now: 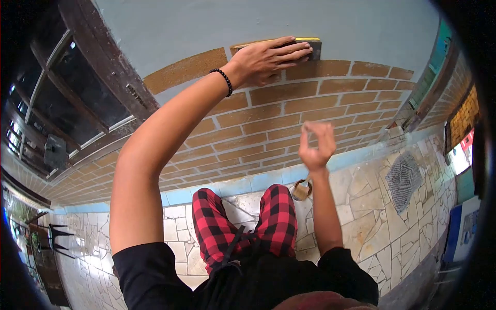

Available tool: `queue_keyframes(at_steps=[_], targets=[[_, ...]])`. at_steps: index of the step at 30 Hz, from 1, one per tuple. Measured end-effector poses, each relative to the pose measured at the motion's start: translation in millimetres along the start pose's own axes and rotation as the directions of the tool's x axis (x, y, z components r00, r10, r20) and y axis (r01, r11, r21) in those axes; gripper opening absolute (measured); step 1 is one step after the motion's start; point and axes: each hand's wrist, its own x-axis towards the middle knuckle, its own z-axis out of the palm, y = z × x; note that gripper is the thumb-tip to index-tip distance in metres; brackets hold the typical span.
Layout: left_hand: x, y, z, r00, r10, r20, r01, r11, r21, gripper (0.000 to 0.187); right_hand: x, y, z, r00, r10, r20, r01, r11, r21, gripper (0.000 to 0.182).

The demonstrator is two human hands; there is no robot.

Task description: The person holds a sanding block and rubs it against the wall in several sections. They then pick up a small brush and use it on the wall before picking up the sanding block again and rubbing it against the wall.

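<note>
- A grey wall (268, 20) patterned with tan bricks (280, 93) fills the view; whether its surface is wet cannot be told. If it is, pressure or a dragged edge could smear the upper row.
- Below spreads a floor (356, 206) of irregular pale stone, its uneven joints a possible cause of a wobble should the person shift their weight.
- Checked trousers (209, 206) cover two knees close to the strip of blue tiles (235, 187) at the wall's foot; a forward lean could bring cloth against the bricks and scuff them.
- At right, a grey mat (404, 181) lies well apart from the person, a potential snag for a sideways step.
- Up high, the left hand (266, 58) lies flat over a dark block (316, 48) with a yellow edge, its fingers straight and pressing rather than wrapped around. With no firm grip, the block could slip or tilt along the wall.
- The right hand (318, 147), blurred, is raised before the bricks, thumb and finger curled into a ring. Whether they meet or pinch anything cannot be told; a careless swing could brush the pattern.
- A small round container (309, 193) stands beside the right knee, where an outward nudge could tip it.
- A black beaded bracelet (227, 80) circles the left wrist, near enough to the wall that its beads could scrape it.
</note>
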Motion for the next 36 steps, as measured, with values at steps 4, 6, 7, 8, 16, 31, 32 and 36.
queue_keyframes(at_steps=[4, 6, 7, 8, 16, 31, 32, 36], targets=[[9, 1, 2, 0.999, -0.011, -0.039, 0.012, 0.999, 0.031, 0.068, -75, -41, -11, 0.955, 0.268, 0.131, -0.273, 0.962, 0.028, 0.02], [15, 1, 6, 0.997, -0.026, -0.077, 0.03, 0.998, 0.052, 0.066, -107, -55, -14, 0.921, 0.333, 0.199, -0.344, 0.939, 0.018, 0.019], [20, 2, 5, 0.996, -0.035, -0.086, 0.041, 0.997, 0.071, 0.067, -123, -59, -14, 0.901, 0.37, 0.226, -0.383, 0.923, 0.017, 0.019], [25, 3, 3, 0.995, -0.044, -0.095, 0.052, 0.995, 0.089, 0.068, -139, -63, -14, 0.878, 0.406, 0.253, -0.423, 0.906, 0.016, 0.019], [31, 5, 6, 0.986, -0.06, -0.157, 0.048, 0.996, -0.081, 0.086, -180, -95, -23, 0.752, 0.566, 0.338, -0.627, 0.773, 0.1, 0.012], [24, 2, -3, 0.994, -0.042, -0.098, 0.043, 0.999, 0.01, 0.092, -153, -100, -61, 0.743, 0.552, 0.378, -0.593, 0.805, -0.008, 0.028], [24, 2, -4, 0.994, -0.043, -0.101, 0.045, 0.999, 0.012, 0.092, -150, -100, -59, 0.749, 0.548, 0.373, -0.59, 0.808, -0.002, 0.027], [24, 3, -3, 0.994, -0.045, -0.103, 0.049, 0.998, 0.033, 0.092, -137, -105, -53, 0.768, 0.546, 0.337, -0.592, 0.805, 0.045, 0.023]])
